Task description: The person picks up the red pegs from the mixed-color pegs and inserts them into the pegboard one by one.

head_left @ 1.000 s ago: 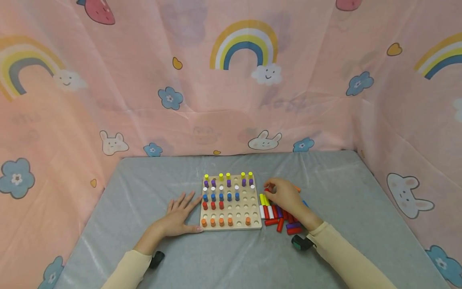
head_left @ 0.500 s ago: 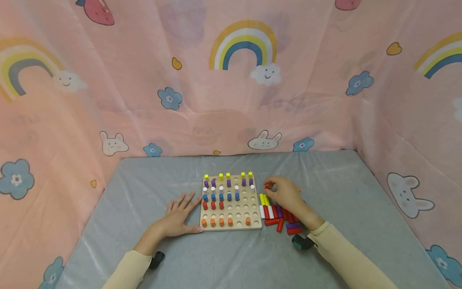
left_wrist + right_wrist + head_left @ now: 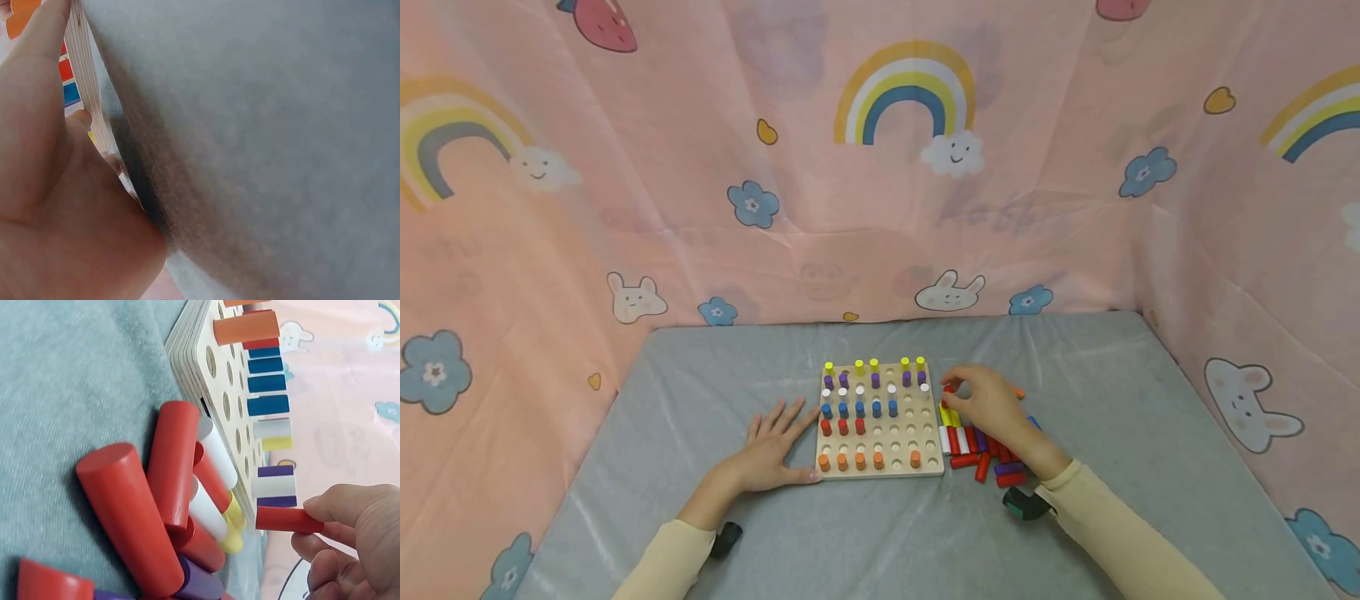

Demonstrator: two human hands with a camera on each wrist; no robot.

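Note:
A wooden peg board (image 3: 883, 476) with rows of round holes lies mid-table. Upright yellow, purple, white, blue, red and orange pegs stand in it; three red pegs (image 3: 842, 427) are at the left of their row. My left hand (image 3: 766, 458) is spread flat on the cloth, fingertips and thumb touching the board's left edge. Just right of the board, my right hand (image 3: 996, 408) pinches a red peg (image 3: 287, 519) between thumb and fingers, off the table. In the right wrist view its lower end is free and points toward the board side.
Loose red, white, yellow and purple pegs (image 3: 981, 467) lie in a pile by the board's right edge, partly under my right forearm. An orange peg (image 3: 1018, 392) lies beyond the hand. Grey cloth (image 3: 722, 350) covers the table; a pink patterned curtain (image 3: 880, 233) surrounds it.
My right hand has shifted slightly left toward the board with the red peg, which now shows more of its length below the fingers. The left hand and the pegs in the board stay put.

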